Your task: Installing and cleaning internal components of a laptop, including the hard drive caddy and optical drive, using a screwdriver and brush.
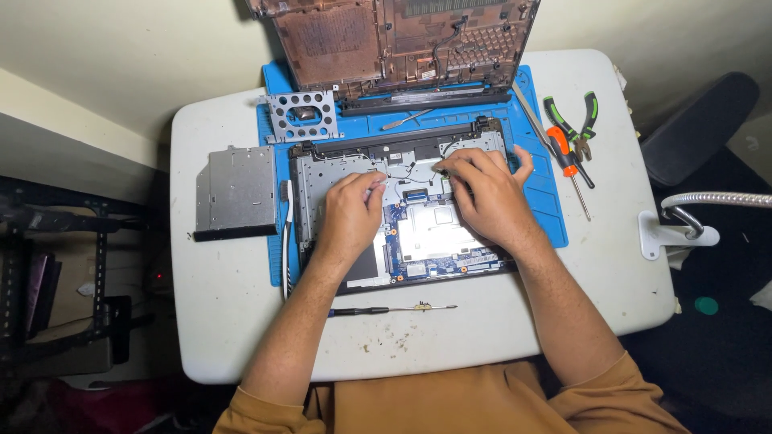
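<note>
the opened laptop base lies on the blue work mat at the centre of the white table, directly under both of your hands. your left hand rests on the left half of the base, fingers curled close together with the fingertips pinched narrow over the metal frame near its middle; whether they grip anything cannot be told. your right hand lies on the right half, fingers loosely spread, fingertips pressing at the thin black wires along the upper edge, thumb raised toward the hinge side. the blue circuit board shows between and below your wrists.

the removed bottom cover leans upright behind the mat. a perforated metal bracket lies at the mat's upper left, an optical drive just left of the mat, a screwdriver near the table's front edge, and green-handled pliers with an orange screwdriver to the right.
</note>
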